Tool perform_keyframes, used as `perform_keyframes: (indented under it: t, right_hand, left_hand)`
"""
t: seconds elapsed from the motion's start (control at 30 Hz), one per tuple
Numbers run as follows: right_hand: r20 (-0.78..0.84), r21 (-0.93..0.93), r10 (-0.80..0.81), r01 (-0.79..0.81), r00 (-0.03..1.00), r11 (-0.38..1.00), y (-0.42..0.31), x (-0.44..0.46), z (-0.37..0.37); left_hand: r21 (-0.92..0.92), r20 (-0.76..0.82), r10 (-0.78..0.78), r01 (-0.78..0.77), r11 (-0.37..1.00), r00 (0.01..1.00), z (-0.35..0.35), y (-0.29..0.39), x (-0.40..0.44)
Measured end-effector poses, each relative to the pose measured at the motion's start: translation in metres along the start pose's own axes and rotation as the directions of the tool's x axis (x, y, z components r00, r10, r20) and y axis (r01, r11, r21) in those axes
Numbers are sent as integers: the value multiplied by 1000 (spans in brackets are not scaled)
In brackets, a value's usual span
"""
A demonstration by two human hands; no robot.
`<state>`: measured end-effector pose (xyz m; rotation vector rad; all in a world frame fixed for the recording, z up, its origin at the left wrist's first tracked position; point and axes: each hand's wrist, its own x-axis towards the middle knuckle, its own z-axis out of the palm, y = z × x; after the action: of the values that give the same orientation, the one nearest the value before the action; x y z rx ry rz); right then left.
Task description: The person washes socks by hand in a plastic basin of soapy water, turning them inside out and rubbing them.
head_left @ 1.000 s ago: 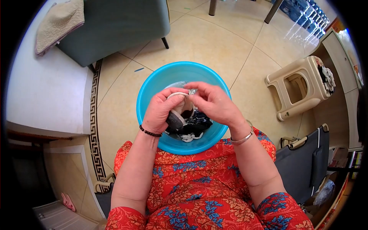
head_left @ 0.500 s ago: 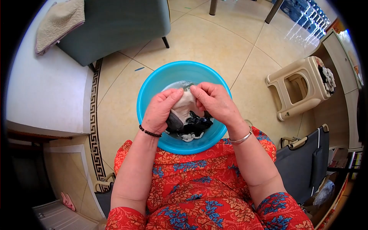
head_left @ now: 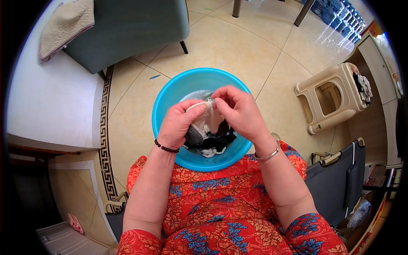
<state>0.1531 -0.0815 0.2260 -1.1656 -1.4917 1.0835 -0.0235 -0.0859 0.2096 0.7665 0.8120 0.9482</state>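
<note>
- Sock (head_left: 199,123) (looks like one: pale, with a dark grey end) is off the basin floor, held over the middle of the basin (head_left: 166,97), center of the frame.
- Left hand (head_left: 176,123): thumb on top, fingers curled under, pinching the pale edge. Grey end hangs below it, near the dark clothes (head_left: 220,141).
- Right hand (head_left: 244,114): thumb and curled fingers pinching the same edge on the other side. Fingertips partly hidden, so exact contact unclear.
- Two grips close together likely give control of the edge; the rest hangs loose.
- Working over the basin probably lets drips fall back into the water (head_left: 193,95).
- Basin is right in front of the lap (head_left: 212,187), so both forearms reach in without stretching.
- White cloth (head_left: 212,151) lies at the basin's near side, beside the dark clothes.
- Stool (head_left: 321,87), right of the frame, carries more cloths (head_left: 364,88).
</note>
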Motion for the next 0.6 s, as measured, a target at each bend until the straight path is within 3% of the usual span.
perform_keyframes:
  t: [0.03, 0.07, 0.13, 0.33, 0.47, 0.53, 0.57, 0.6]
  right_hand:
    - [25, -156, -112, 115, 993, 981, -4, -2, 0]
    - [24, -156, -112, 115, 993, 981, -3, -3, 2]
    - [12, -351, -322, 305, 947, 885, 0, -4, 5]
    - [37, -573, -456, 393, 889, 719, 0, -5, 8]
    - [39, -611, -428, 361, 903, 704, -1, -7, 7]
    - [-71, -456, -205, 151, 976, 877, 0, -6, 6]
    - [-72, -456, -205, 151, 976, 877, 2, -5, 4]
    - [-100, -322, -93, 56, 991, 945, 3, -2, 1]
  left_hand:
    - [22, -7, 11, -10, 1000, 1000, -1, -1, 0]
    - [22, -7, 10, -10, 1000, 1000, -1, -1, 0]
    - [69, -29, 52, -50, 996, 998, 0, -3, 0]
    - [346, -103, 187, -141, 927, 977, 5, -6, -1]
    - [481, -71, 249, -185, 857, 966, 6, -9, -1]
    - [329, -84, 161, -125, 936, 983, 6, -9, 0]
    - [330, -84, 161, -126, 936, 983, 4, -9, 2]
    - [195, -56, 113, -100, 976, 992, 1, -9, 3]
